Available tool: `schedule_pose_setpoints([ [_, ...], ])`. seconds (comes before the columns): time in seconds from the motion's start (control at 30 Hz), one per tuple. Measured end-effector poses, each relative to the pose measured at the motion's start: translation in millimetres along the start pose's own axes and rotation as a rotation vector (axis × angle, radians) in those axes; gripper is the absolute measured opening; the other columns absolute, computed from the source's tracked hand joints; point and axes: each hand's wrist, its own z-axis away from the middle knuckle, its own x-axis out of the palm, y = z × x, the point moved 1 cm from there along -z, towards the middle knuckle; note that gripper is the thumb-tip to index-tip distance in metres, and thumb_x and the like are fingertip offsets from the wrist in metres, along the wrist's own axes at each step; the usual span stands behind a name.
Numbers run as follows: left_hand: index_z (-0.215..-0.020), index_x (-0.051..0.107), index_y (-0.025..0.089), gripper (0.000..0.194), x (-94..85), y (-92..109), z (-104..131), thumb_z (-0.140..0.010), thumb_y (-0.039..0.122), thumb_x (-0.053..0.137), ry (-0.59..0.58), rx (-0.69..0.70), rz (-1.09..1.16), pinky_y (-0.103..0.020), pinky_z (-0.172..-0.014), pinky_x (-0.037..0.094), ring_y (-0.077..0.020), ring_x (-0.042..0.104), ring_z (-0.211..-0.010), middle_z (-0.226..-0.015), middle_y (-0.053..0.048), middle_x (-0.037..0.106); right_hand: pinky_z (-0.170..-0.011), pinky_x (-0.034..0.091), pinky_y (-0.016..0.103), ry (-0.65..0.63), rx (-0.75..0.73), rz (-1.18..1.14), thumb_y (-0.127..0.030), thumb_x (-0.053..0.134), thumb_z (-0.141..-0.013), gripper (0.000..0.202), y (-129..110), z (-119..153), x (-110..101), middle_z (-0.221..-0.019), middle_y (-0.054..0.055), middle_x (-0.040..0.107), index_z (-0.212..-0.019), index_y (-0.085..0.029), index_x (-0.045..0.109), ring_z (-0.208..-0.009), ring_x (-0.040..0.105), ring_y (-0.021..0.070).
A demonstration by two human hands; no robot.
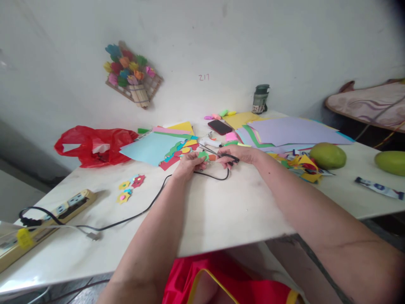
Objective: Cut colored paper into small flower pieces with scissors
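Note:
My left hand (190, 164) pinches a small green paper piece (203, 156) above the middle of the table. Just right of it, my right hand (230, 155) is closed round the black handles of a pair of scissors (209, 149), whose blades point left, near the green piece. Behind my hands lie coloured paper scraps (177, 153) and a white glue gun (210, 142). Paper flowers (124, 197) in yellow and red rest on the table to the left.
A power strip (68, 205) and a black cable (126, 219) lie left, near a red bag (98, 145). Paper sheets (291, 131), a phone (220, 126) and a bottle (260, 99) stand or lie behind. Green fruits (328, 156) and a tube (379, 188) are right.

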Motion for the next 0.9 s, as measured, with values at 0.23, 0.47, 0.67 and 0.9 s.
schedule_pose_setpoints([
  [0.23,-0.070,0.059,0.014,0.039,0.7,-0.6,-0.4,-0.054,0.036,0.087,0.015,-0.002,-0.013,-0.021,-0.052,0.046,-0.0087,0.057,-0.049,-0.059,0.001,0.061,-0.039,0.031,0.019,-0.028,0.034,0.124,-0.044,0.071,-0.073,0.033,-6.6,7.4,-2.0,-0.065,0.001,0.068,-0.087,-0.015,0.062,-0.048,0.059,0.0098],
  [0.47,-0.074,0.062,0.013,0.038,1.2,0.7,0.3,-0.056,0.036,0.085,0.018,-0.011,-0.030,-0.022,-0.055,0.048,-0.0099,0.060,-0.054,-0.063,0.000,0.064,-0.041,0.032,0.020,-0.059,0.044,0.165,-0.045,0.069,-0.074,0.036,-4.8,7.3,-3.0,-0.067,0.002,0.068,-0.091,-0.014,0.062,-0.049,0.058,0.0094],
  [0.67,-0.079,0.063,0.012,0.035,2.7,1.2,1.4,-0.059,0.033,0.083,0.023,-0.008,-0.022,-0.022,-0.057,0.049,-0.0126,0.064,-0.061,-0.067,-0.002,0.066,-0.042,0.031,0.020,-0.058,0.034,0.159,-0.045,0.069,-0.075,0.035,-4.9,6.5,-1.4,-0.067,0.002,0.067,-0.091,-0.014,0.061,-0.049,0.057,0.0088],
  [0.9,-0.075,0.061,0.012,0.033,2.2,1.2,1.4,-0.059,0.032,0.083,0.031,-0.014,-0.007,-0.021,-0.055,0.049,-0.0122,0.064,-0.059,-0.064,-0.001,0.064,-0.042,0.031,0.020,-0.053,0.033,0.165,-0.044,0.069,-0.075,0.033,-5.7,5.4,0.7,-0.065,0.002,0.066,-0.088,-0.014,0.061,-0.047,0.055,0.0082],
])
